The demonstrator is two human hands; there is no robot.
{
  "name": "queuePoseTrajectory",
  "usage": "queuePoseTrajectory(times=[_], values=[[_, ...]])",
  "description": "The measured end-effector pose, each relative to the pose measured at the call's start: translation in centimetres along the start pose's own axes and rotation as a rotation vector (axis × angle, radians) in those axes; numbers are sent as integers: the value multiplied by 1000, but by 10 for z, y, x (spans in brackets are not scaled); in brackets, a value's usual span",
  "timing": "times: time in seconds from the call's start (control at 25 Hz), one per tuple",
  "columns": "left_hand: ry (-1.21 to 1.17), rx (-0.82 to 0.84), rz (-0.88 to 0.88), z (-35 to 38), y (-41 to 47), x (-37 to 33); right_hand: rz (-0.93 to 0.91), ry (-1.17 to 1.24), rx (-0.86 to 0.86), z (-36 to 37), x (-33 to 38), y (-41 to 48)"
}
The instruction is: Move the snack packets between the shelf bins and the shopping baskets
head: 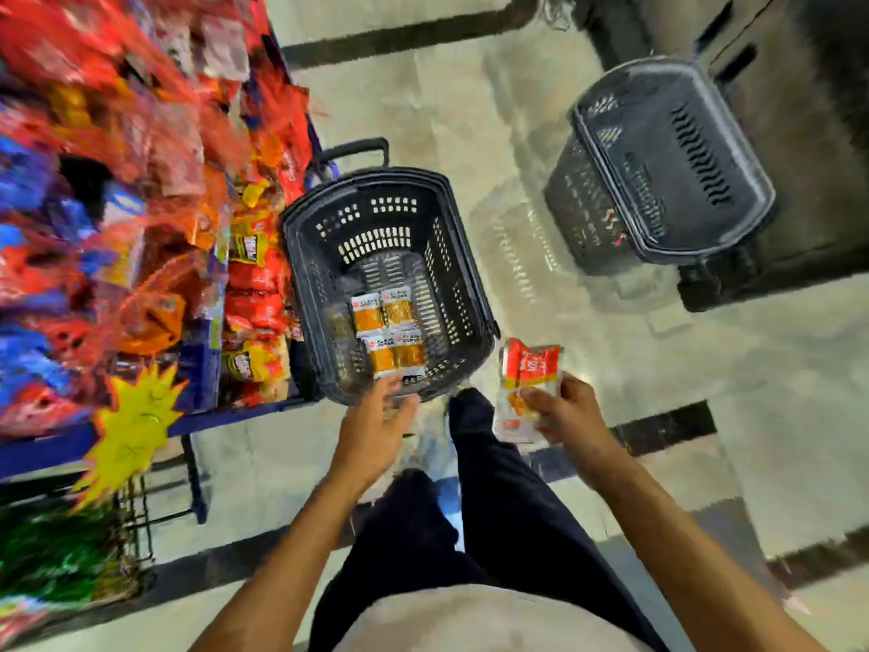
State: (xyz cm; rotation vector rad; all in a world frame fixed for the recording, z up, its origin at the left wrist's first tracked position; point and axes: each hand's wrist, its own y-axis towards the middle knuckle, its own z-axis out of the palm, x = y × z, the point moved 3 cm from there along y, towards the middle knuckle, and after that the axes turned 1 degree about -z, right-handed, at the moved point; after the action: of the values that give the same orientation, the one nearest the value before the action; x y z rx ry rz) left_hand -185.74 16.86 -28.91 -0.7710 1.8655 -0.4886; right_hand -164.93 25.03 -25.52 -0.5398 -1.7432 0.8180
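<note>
Dark slotted plastic shopping basket [292,256] sits on the glossy tiled floor [451,110], with four crinkly orange-and-white snack packets [388,332] lying flat inside. Right hand [566,411] pinches a shiny red-and-white snack packet [526,383] just beside the basket's near corner. Left hand [374,432] is loose, fingers spread, holding nothing, by the near rim. Blue shelf bins [254,294] stuffed with red packets crowd the left, and a second dark basket [658,171] sits well apart.

The person wore dark trousers [498,520], black or perhaps deep navy in this soft picture, filling the lower middle of the frame. A pale cream top [470,618] bulged along the bottom edge. The left hand [371,430] and right hand [569,411] were bare, and both forearms [291,548] were uncovered down to the lower corners.
</note>
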Motion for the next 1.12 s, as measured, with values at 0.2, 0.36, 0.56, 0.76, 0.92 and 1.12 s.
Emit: queuePoseTrajectory(times=[0.2, 0.36, 0.56, 0.76, 0.92, 1.12], values=[[94, 168, 115, 35, -12, -42, 72, 182, -217, -41, -62, -62], [172, 321, 198, 80, -15, -82, 148, 368, -332, -74, -98, -88], [275, 410, 230, 146, 1, -131, 218, 506, -415, -132, -108, -71], [198, 321, 144, 199, 15, -164, 194, 484, -360, -214, -78, -26], [109, 224, 33, 224, 35, -193, 154, 446, -315, -285, -31, 26], [31, 131, 6, 253, 97, -254, 168, 408, -265, -336, 40, 105]])
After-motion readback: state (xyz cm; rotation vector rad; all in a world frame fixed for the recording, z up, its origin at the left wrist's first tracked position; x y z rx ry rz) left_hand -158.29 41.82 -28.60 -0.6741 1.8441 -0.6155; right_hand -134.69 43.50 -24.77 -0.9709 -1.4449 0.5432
